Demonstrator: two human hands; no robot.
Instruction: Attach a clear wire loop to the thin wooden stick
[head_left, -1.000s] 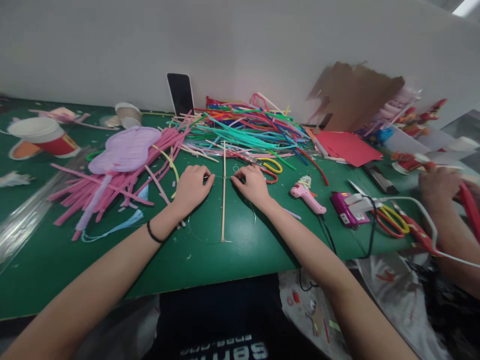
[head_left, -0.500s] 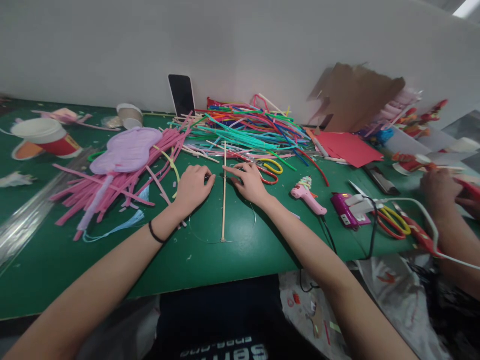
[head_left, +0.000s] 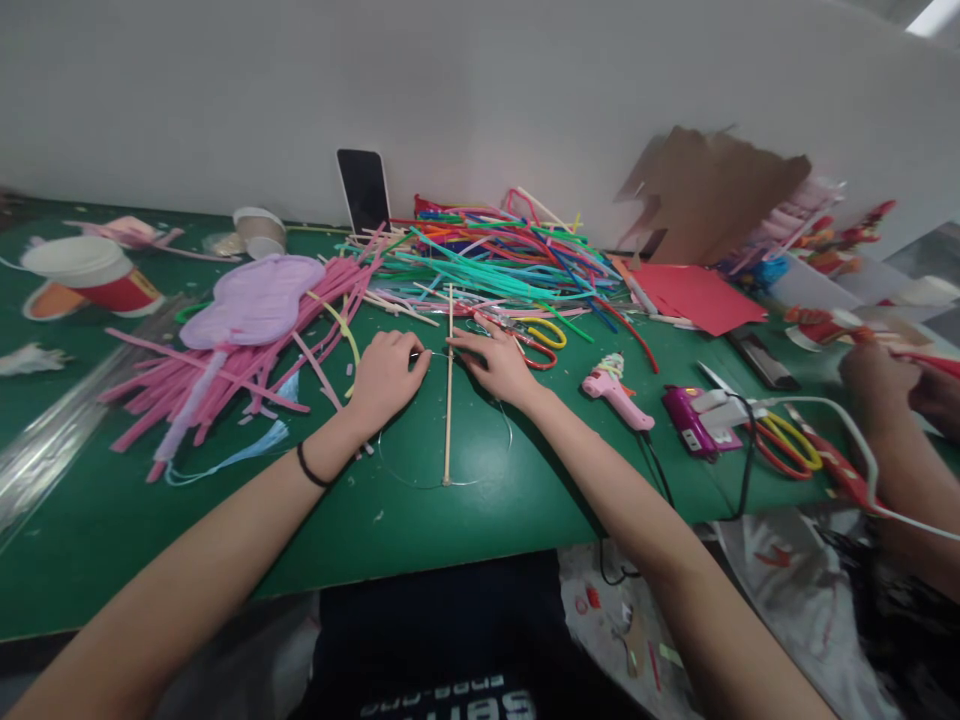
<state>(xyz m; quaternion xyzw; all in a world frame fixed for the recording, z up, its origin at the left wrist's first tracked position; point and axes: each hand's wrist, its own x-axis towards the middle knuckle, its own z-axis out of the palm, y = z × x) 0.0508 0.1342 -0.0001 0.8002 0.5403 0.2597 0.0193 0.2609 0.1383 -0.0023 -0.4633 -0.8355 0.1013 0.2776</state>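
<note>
A thin wooden stick (head_left: pixel 448 400) lies on the green table (head_left: pixel 465 510), running away from me. Under it lies a thin wire ring (head_left: pixel 480 477). My left hand (head_left: pixel 386 375) rests just left of the stick, fingers curled, pinching the wire near its top. My right hand (head_left: pixel 499 365) sits just right of the stick, index finger stretched towards the stick's upper part, other fingers bent on the table.
A heap of coloured pipe cleaners (head_left: pixel 495 255) and pink ones (head_left: pixel 232 365) lies behind my hands. Scissors (head_left: pixel 536 335), a pink glue gun (head_left: pixel 615 390), a purple glue gun (head_left: pixel 694 420), a phone (head_left: pixel 364 190), red paper (head_left: pixel 697 295) and cups (head_left: pixel 90 275) stand around. Another person's hands (head_left: pixel 881 380) work at right.
My right index finger has stretched out towards the stick. The left hand has stayed put. The other person's hands at right have shifted.
</note>
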